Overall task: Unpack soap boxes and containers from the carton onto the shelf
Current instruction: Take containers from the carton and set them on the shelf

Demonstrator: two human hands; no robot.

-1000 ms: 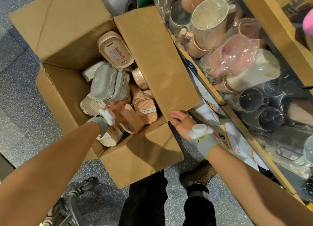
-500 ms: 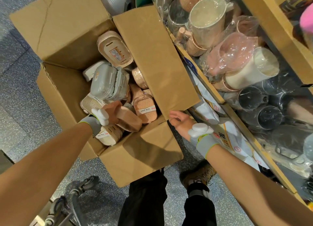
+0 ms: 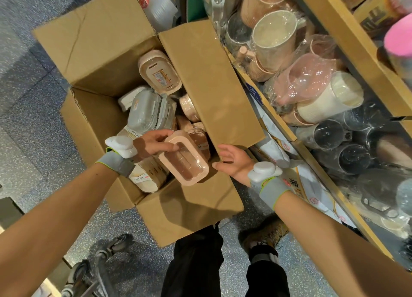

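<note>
Carton (image 3: 95, 123) on the floor (image 3: 33, 140) in the head view, flaps open, jammed with soap boxes (image 3: 160, 74) lying every which way. Left hand (image 3: 153, 144) has its fingers curled over 1 end of a pink box (image 3: 184, 163) with a clear lid and holds it tilted just above the pile at the near end, so I'd call this the lift-out step. Right hand (image 3: 234, 160) is empty, fingers loose and spread, just beside the box's other end and right at the edge of the flap (image 3: 211, 85); can't tell if it touches the cardboard. My guess is it's there to take or steady the box, since the shelf (image 3: 330, 25) is on that side. Shelf's crowded with wrapped cups (image 3: 274, 36), so finding a gap looks like the tricky bit. A grey box (image 3: 145, 114) sits on top further in, probably an easy grab later.
</note>
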